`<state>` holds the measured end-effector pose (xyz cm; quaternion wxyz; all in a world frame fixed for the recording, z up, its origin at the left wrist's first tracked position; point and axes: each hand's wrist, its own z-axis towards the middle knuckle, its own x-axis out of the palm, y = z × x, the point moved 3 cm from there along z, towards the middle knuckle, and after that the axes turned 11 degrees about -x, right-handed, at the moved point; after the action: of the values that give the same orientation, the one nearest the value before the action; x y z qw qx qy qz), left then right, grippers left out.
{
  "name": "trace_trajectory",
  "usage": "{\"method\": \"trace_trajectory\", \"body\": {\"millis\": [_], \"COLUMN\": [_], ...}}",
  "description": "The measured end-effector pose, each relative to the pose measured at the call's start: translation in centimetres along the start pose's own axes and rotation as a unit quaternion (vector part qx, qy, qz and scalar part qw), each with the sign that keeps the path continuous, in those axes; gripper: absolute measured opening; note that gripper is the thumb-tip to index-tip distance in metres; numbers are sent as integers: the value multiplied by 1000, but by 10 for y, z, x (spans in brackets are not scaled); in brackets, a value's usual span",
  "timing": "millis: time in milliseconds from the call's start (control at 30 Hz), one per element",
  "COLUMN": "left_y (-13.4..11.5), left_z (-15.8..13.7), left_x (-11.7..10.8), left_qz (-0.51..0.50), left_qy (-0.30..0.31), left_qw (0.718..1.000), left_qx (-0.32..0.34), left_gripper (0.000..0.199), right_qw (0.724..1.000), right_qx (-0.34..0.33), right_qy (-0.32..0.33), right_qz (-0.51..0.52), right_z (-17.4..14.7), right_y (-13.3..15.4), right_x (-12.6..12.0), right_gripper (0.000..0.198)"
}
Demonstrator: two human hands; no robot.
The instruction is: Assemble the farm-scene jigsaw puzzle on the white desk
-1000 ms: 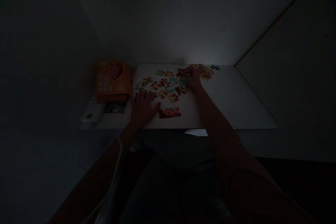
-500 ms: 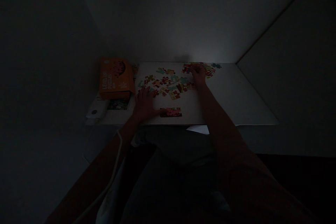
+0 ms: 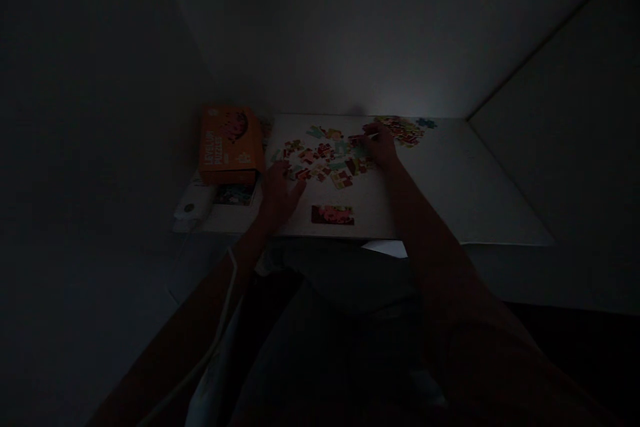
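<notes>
The scene is very dim. My left hand point(image 3: 278, 197) rests at the left edge of the loose jigsaw pieces point(image 3: 341, 178), thumb held away from the fingers; no piece shows in its grasp. Over the far side of the pile, my right hand point(image 3: 383, 147) pinches a dark red puzzle piece point(image 3: 356, 139) at its fingertips. Beyond that hand lies a dense group of pieces point(image 3: 405, 133), mostly red and yellow. Close to the front edge of the white table point(image 3: 465, 180) is a small rectangular picture point(image 3: 333, 215) with a pink figure.
An orange puzzle box point(image 3: 231, 147) stands at the left, over a dark printed card point(image 3: 234, 195). Beside it sits a white device point(image 3: 194, 203) with a round mark. A pale cable point(image 3: 227, 293) runs along my left forearm. Walls rise behind the table.
My right hand has drawn the red piece away from the far group, toward the loose pile. My left thumb has moved off the rectangular picture toward the pieces. The view has shifted slightly.
</notes>
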<state>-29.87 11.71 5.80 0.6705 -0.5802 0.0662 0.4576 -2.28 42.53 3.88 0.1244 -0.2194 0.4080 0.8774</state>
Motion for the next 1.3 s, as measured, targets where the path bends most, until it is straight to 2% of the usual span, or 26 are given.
{"method": "trace_trajectory", "body": {"millis": [133, 300, 433, 567, 700, 1067, 1300], "left_y": [10, 8, 5, -3, -10, -15, -27], "left_z": [7, 6, 5, 7, 6, 5, 5], "left_x": [-2, -8, -15, -22, -29, -29, -31], "left_qz": [-80, -173, -235, -235, -189, -160, -115], "left_qy": [-48, -51, -76, -68, -47, -2, 27], "left_qw": [994, 979, 959, 952, 958, 969, 977], "left_qx": [-62, -98, -136, -186, -210, -188, -180], "left_gripper": [46, 28, 12, 25, 35, 24, 24], "right_qw": [1000, 1000, 1000, 999, 1000, 999, 998], "right_qx": [-9, 6, 16, 10, 6, 8, 9], "right_qy": [-3, 18, 24, 12, 4, 5, -11], "right_qz": [-9, -7, -2, 28, 29, 44, 69], "right_z": [-1, -3, -4, -4, -3, 2, 6], "right_y": [7, 17, 21, 20, 19, 12, 2], "right_x": [-2, -4, -6, -4, -2, -2, -2], "right_gripper": [32, 28, 28, 26, 25, 21, 42]}}
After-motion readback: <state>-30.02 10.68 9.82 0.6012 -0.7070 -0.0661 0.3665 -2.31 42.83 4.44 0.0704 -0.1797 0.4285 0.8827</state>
